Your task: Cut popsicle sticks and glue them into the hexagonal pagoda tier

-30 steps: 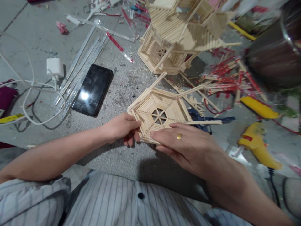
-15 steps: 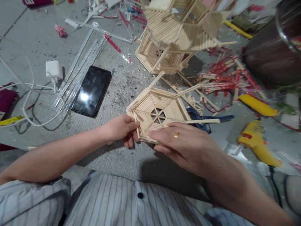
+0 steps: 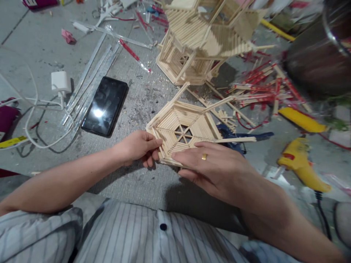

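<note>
A flat hexagonal panel of wooden sticks lies on the grey floor in front of me, with long sticks jutting from its corners. My left hand pinches its near-left edge, thumb on top and fingers curled under. My right hand, with a gold ring, grips the near edge, fingers laid together over the sticks. A tall stick-built tower model stands just behind the panel.
A black phone lies to the left beside clear plastic sleeves and a white charger with cable. A yellow glue gun rests at right. Loose sticks with red wrappers are scattered behind it. A dark round container stands at upper right.
Both hands keep hold of the hexagonal panel. The left thumb has shifted slightly along the edge, and the view has tilted a little.
</note>
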The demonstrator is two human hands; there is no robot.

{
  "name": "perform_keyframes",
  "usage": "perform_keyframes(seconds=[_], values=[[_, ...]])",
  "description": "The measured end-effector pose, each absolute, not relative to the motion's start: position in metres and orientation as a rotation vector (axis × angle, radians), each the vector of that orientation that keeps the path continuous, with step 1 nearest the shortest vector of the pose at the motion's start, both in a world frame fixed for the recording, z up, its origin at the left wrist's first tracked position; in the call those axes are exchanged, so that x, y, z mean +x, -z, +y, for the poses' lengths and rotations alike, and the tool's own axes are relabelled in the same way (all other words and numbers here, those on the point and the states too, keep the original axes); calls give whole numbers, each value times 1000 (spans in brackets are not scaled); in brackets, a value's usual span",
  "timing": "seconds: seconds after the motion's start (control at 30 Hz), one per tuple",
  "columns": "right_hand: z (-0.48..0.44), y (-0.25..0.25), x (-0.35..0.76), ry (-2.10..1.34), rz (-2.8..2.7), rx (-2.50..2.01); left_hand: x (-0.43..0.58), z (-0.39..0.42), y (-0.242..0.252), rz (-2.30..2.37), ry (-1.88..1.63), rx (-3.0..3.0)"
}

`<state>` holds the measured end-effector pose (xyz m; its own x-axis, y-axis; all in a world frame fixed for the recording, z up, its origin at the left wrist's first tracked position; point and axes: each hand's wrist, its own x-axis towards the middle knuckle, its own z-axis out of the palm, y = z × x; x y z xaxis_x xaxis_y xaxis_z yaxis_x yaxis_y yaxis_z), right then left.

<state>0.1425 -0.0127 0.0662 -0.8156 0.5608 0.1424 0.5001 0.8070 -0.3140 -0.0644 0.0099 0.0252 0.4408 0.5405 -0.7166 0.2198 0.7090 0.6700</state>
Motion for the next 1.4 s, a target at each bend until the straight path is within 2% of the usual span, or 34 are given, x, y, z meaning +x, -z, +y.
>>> perform_keyframes(seconds=[1.4], values=[[-13, -66, 142, -306, -2786, -776, -52, 5, -19, 1257, -319, 1030]])
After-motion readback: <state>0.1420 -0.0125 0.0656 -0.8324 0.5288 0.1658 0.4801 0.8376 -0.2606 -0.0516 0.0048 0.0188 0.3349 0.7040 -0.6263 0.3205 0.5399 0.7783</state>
